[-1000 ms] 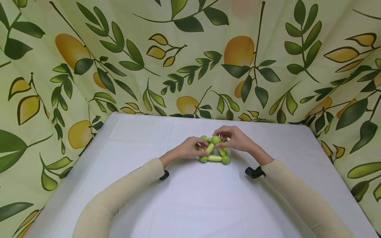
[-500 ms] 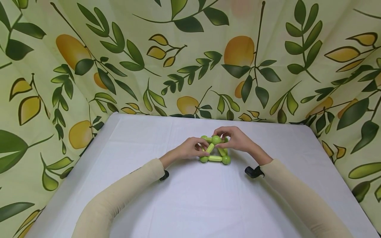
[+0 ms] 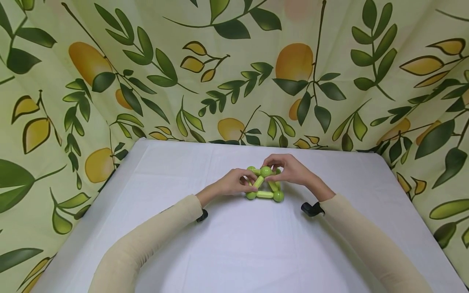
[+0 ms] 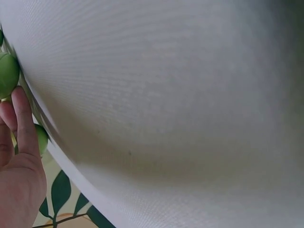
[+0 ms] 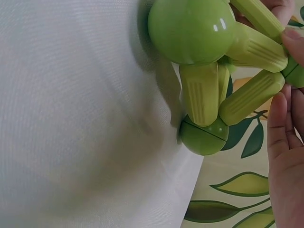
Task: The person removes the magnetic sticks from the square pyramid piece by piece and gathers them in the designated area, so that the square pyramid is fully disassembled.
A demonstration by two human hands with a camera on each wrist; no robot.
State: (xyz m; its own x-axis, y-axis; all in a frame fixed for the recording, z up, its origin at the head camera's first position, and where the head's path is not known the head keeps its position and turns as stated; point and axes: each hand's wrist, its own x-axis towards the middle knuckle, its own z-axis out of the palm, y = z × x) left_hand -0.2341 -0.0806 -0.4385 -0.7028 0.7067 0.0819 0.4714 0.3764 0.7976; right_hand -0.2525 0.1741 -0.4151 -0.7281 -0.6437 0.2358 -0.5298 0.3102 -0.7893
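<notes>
A small frame of green balls and ribbed yellow-green rods (image 3: pixel 264 195) stands on the white table, with a ball (image 3: pixel 266 171) at its top. My left hand (image 3: pixel 234 182) holds the slanting rod on the left side, thumb close to the lower left ball (image 3: pixel 250 195). With thumb and fingers, my right hand (image 3: pixel 287 170) pinches the top ball. Up close in the right wrist view, rods run from that top ball (image 5: pixel 295 73) down to a large near ball (image 5: pixel 192 31) and a farther ball (image 5: pixel 204 135). My fingers cover part of the frame's far side.
A white cloth covers the table (image 3: pixel 253 252). Behind it and along both sides hangs a curtain (image 3: pixel 234 81) printed with leaves and orange fruit. Black wrist devices (image 3: pixel 312 209) sit below each sleeve cuff.
My right hand and wrist have risen very slightly. The left hand and the frame stay where they were, with both grips kept.
</notes>
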